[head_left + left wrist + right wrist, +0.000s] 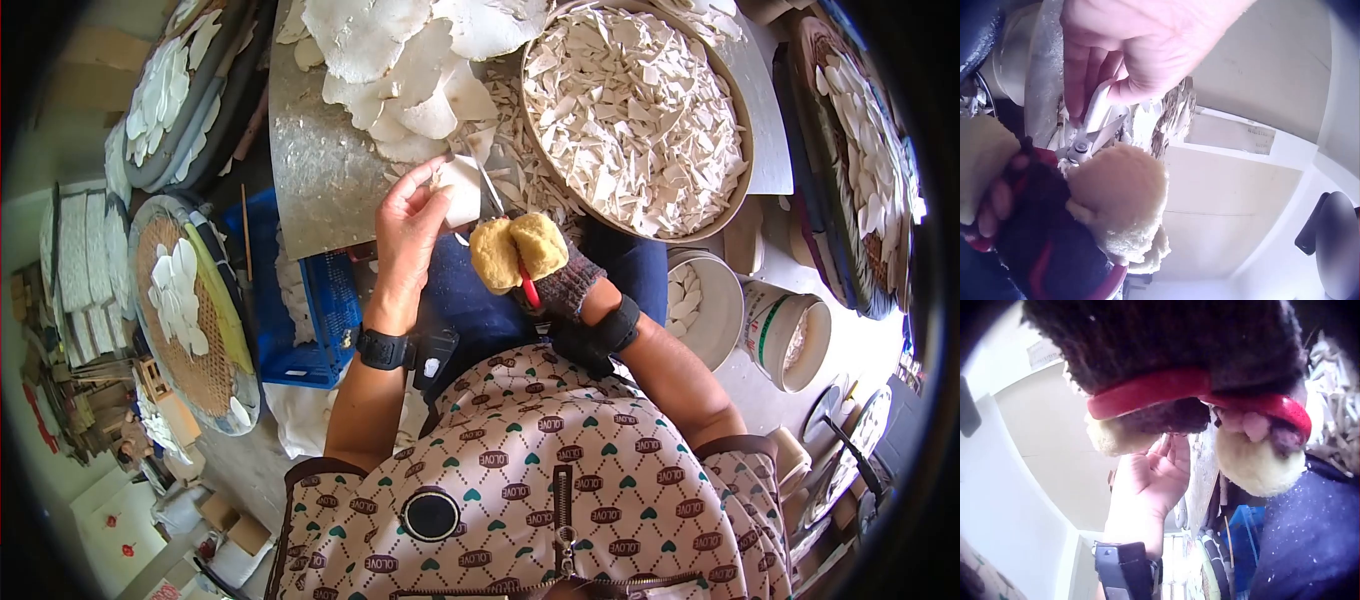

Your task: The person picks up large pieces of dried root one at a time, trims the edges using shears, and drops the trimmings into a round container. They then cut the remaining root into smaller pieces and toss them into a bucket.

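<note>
My left hand (408, 222) pinches a thin white flat piece (461, 190) between thumb and fingers, over the near edge of the metal table. Just to its right, my right hand (578, 275), in a dark knitted glove, grips scissors (489, 192) with red handles (1154, 390). Thick yellow sponge padding (495, 256) sits around the handles and hides part of that hand. In the left wrist view the scissor blades (1105, 132) stand apart, right at the lower edge of the white piece (1099, 103). Bare fingertips (1001, 206) poke out of the glove.
Large white sheets (400, 60) are heaped on the metal table (315, 160), left of a round tray (746, 170) full of white shards. A blue crate (335, 310) stands at the left near a woven rack (150, 300). Buckets (715, 310) stand at the right.
</note>
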Available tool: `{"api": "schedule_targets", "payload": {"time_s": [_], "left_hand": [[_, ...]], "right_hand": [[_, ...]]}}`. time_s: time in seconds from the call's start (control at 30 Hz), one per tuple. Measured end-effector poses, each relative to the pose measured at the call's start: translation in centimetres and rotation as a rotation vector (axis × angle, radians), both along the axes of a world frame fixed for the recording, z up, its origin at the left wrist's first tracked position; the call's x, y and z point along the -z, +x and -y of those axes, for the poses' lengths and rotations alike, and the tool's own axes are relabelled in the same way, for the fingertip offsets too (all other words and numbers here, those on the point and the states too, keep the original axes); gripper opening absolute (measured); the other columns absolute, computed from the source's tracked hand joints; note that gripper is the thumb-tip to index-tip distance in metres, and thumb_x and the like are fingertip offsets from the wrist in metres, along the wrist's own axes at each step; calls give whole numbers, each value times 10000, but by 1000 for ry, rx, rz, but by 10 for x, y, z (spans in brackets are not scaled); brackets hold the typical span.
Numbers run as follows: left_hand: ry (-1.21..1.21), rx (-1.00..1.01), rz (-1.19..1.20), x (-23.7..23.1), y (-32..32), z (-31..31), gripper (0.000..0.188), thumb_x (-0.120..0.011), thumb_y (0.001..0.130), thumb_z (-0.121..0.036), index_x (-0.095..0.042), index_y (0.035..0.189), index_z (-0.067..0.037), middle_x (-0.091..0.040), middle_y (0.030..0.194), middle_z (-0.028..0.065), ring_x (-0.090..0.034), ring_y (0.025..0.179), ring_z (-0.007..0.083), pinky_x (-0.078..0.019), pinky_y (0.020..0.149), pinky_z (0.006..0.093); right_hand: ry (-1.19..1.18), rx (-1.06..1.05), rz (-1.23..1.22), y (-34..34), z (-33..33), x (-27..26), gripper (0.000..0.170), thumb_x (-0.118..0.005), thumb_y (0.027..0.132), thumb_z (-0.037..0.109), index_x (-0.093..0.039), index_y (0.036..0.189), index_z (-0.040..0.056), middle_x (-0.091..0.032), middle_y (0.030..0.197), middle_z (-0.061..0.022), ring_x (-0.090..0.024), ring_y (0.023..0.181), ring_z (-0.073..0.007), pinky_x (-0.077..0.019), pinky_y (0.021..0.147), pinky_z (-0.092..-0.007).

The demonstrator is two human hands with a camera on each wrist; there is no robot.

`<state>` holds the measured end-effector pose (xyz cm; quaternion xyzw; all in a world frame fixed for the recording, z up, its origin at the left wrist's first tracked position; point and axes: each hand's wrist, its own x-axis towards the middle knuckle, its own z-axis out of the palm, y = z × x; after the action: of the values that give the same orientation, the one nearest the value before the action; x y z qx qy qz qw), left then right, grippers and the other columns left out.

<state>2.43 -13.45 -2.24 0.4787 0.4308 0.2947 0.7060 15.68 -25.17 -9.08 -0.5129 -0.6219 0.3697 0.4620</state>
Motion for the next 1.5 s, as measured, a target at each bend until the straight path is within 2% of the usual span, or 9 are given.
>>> {"api": "schedule_targets", "payload": {"time_s": [0.27, 0.4, 0.53, 0.6, 0.73, 0.87, 1.03, 1.27, 1.5], "left_hand": [[194, -249, 35, 25, 9, 3, 313, -550, 844, -32, -461, 1135, 39, -601, 1007, 149, -622, 867, 210, -538, 711, 284], [204, -191, 31, 19, 9, -2, 299, -552, 848, -40, -476, 1126, 40, -595, 1030, 150, -626, 863, 215, -544, 701, 283], [139, -39, 0, 13, 5, -10, 315, -552, 844, -38, -473, 1138, 39, -605, 997, 145, -629, 824, 199, -536, 680, 268], [76, 31, -14, 8, 6, -9, 340, -553, 842, -40, -457, 1159, 37, -610, 976, 143, -629, 798, 189, -531, 669, 262], [144, -145, 39, 17, 11, -4, 395, -584, 815, -15, -431, 1177, 30, -613, 947, 141, -622, 764, 176, -537, 642, 269], [143, -241, 36, 26, 14, 0, 391, -595, 829, -53, -429, 1178, 6, -612, 923, 116, -610, 732, 158, -522, 650, 266], [125, -211, 46, 19, 20, -3, 390, -591, 806, -13, -460, 1170, 32, -632, 883, 114, -613, 704, 136, -529, 581, 248], [105, -111, -8, 22, 15, -9, 342, -563, 829, -44, -509, 1158, 31, -630, 902, 102, -627, 724, 149, -540, 575, 249], [55, 22, -99, 18, 11, -9, 334, -551, 845, -78, -517, 1166, 8, -616, 943, 96, -625, 751, 149, -540, 601, 269]], "right_hand": [[-55, -8, -46, -1, 2, 1, 288, -624, 732, 205, -590, 988, 78, -623, 931, -125, -590, 859, -287, -475, 746, -357], [62, 70, 125, -2, 4, 0, 249, -606, 748, 184, -593, 971, 72, -625, 914, -127, -594, 851, -282, -473, 733, -366], [5, 52, -202, -3, 1, 5, 208, -603, 739, 154, -600, 924, 62, -628, 878, -126, -595, 839, -288, -473, 723, -369], [81, 68, 100, 3, 0, 11, 193, -606, 727, 142, -602, 899, 54, -629, 859, -125, -595, 830, -293, -474, 716, -366], [72, 9, 119, 9, -3, -23, 208, -605, 690, 109, -599, 881, 28, -624, 844, -148, -592, 819, -327, -479, 700, -386], [15, 29, -228, -3, 0, 0, 227, -614, 671, 111, -593, 876, 17, -618, 834, -165, -588, 803, -347, -482, 691, -395], [270, 93, 143, 5, -2, -20, 200, -617, 679, 122, -583, 848, 21, -613, 822, -167, -583, 770, -350, -481, 681, -391], [-74, 12, -268, -6, 5, -6, 230, -647, 681, 162, -604, 875, 45, -622, 827, -146, -595, 783, -330, -486, 699, -370], [62, 17, 215, 6, 5, -22, 279, -669, 655, 188, -611, 893, 53, -627, 838, -134, -604, 806, -308, -492, 701, -359]]}}
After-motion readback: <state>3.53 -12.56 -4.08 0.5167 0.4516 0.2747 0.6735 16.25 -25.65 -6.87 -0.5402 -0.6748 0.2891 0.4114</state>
